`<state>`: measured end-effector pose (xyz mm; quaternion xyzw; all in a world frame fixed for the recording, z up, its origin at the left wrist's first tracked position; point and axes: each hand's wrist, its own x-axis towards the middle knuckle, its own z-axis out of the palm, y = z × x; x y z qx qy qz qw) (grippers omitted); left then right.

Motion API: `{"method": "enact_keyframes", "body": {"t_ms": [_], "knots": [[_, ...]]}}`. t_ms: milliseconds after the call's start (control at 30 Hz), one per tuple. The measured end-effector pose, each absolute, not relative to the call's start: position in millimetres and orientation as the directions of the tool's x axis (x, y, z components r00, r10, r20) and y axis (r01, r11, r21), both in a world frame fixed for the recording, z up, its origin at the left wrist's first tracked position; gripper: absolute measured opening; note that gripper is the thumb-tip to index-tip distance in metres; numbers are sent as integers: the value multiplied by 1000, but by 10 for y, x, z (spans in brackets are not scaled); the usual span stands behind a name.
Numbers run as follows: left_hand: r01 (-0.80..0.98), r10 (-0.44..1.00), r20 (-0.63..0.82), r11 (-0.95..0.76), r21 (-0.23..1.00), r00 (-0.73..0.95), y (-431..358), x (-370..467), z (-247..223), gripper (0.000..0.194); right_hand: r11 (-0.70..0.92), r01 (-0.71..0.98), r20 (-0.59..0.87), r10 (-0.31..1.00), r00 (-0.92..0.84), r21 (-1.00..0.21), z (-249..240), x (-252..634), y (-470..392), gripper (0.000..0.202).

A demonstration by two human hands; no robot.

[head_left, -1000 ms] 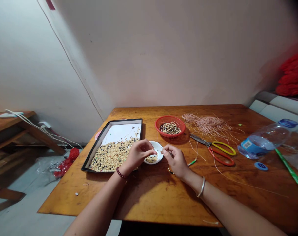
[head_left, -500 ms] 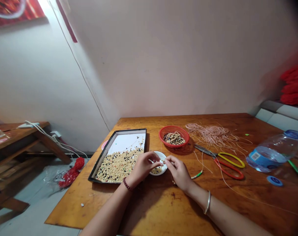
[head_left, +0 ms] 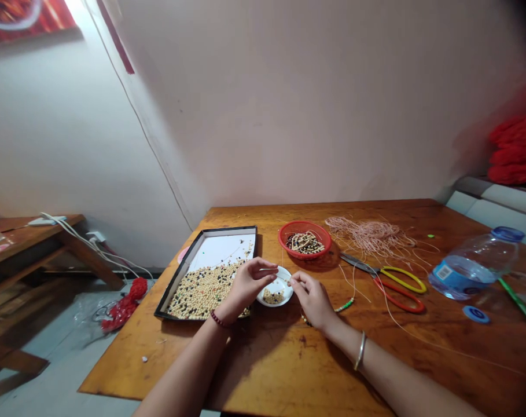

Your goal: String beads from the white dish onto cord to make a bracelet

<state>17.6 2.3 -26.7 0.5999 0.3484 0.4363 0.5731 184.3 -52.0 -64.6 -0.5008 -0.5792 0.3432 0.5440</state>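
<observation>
My right hand (head_left: 313, 298) is closed, thumb and fingertips pinched on a beaded string (head_left: 344, 305). Green and pale beads on that string show beyond the wrist, and darker ones hang below the palm. To its left, my left hand (head_left: 252, 284) hovers over the rim of a small white dish (head_left: 284, 296), thumb and fingers apart. A thin strand seems to run between the two hands; whether the left fingers touch it is too small to tell. Pale beads (head_left: 272, 297) lie in the dish. Beside my left hand is a black-edged tray (head_left: 214, 246) of loose cream, black and coloured beads.
Behind the dish sits a red basket (head_left: 280, 238) with strung beads. Further right are a heap of pink cord (head_left: 367, 231), scissors (head_left: 401, 289) with yellow and red handles, a water bottle (head_left: 473, 269), and a blue cap (head_left: 475, 314). A long loose cord crosses the table's right side.
My left hand has drawn slightly away from my right, and its thumb and fingers have spread apart. My right hand keeps its pinch. The whole view has shifted a little.
</observation>
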Motion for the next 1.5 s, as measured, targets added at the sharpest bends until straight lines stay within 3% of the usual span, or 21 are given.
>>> {"method": "enact_keyframes", "body": {"t_ms": [500,1500], "knots": [[-135,904,142,-95,986,403,-12,188,-228,31,271,241,309,941,137,-932,-626,1859,-528,28],[-56,891,167,-158,986,422,-16,186,-224,28,272,274,315,941,127,-923,-630,1865,-517,26]]}}
